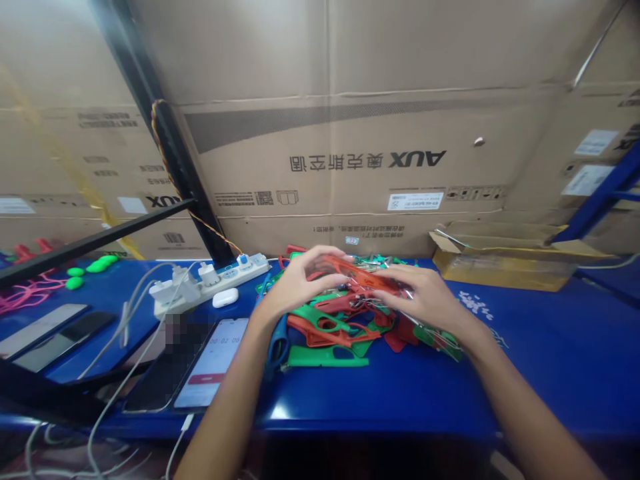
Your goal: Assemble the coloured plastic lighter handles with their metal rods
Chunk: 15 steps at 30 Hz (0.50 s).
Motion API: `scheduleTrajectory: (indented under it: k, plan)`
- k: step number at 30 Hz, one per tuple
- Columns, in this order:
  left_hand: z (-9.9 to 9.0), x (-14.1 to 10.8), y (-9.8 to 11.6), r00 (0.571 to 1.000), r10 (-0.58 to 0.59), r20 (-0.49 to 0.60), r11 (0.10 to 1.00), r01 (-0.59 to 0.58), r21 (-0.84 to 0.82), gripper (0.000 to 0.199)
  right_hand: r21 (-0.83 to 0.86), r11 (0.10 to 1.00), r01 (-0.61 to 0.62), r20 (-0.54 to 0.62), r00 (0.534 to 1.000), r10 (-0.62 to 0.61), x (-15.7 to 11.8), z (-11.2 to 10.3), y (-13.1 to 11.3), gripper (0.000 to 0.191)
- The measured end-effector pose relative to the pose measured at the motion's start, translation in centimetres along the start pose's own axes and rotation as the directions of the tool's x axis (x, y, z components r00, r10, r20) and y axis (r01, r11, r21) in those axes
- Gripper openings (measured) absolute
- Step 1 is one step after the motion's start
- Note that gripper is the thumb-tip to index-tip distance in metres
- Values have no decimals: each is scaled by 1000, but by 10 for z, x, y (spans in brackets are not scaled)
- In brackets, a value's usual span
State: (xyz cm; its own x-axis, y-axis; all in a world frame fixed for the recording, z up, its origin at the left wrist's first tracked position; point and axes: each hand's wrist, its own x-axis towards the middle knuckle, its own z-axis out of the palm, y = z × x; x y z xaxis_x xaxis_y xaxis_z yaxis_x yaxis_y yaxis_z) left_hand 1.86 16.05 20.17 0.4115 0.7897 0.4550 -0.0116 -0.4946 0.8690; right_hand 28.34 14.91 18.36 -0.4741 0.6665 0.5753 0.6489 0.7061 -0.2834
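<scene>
Above a heap on the blue table, my left hand [311, 279] curls over a bunch of orange-red plastic pieces [356, 272], thumb below and fingers on top. From the other side, my right hand [425, 297] closes its thumb and fingers on the right end of the same pieces, near some thin metal parts. Under both hands lies the heap of red, orange, green and blue plastic pieces, several with an oval opening. A green piece [327, 357] lies at the heap's front, beside a blue one [277, 343]. My fingers partly hide what they grip.
A white power strip [227, 275] with plugs and cables, an earbud case [225, 297] and a lit phone [213, 363] are to the left. Small white pieces [475, 305] and an open cardboard box [500, 263] are right. Large cartons [325, 60] stand behind.
</scene>
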Motion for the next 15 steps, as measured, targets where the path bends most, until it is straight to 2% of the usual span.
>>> scheduleTrajectory:
  k: [2,3,5,7,9,11,15]
  plan:
    - [-5,-25,10,993,-23,-113,996,33,89,33,-47,998,-39,33,999,41,-26,-5,-14,34]
    - [-4,-42,12,977,-44,-207,988,73,137,28,-50,997,-51,71,996,55,-42,-4,-22,35]
    - [6,-83,10,929,-60,-366,952,164,260,24,-40,998,-49,154,987,55,-75,4,-34,29]
    - [23,-123,-2,899,-109,-424,905,266,331,21,-24,999,-47,213,976,52,-101,18,-40,24]
    - [40,-154,-18,911,-110,-398,872,281,401,17,-18,999,-46,221,974,49,-115,32,-40,23]
    - [53,-171,-30,949,-60,-309,845,213,491,18,-35,998,-42,185,982,48,-117,42,-37,27]
    - [55,-167,-32,974,17,-225,809,119,575,20,-65,996,-68,22,997,69,-114,43,-33,41]
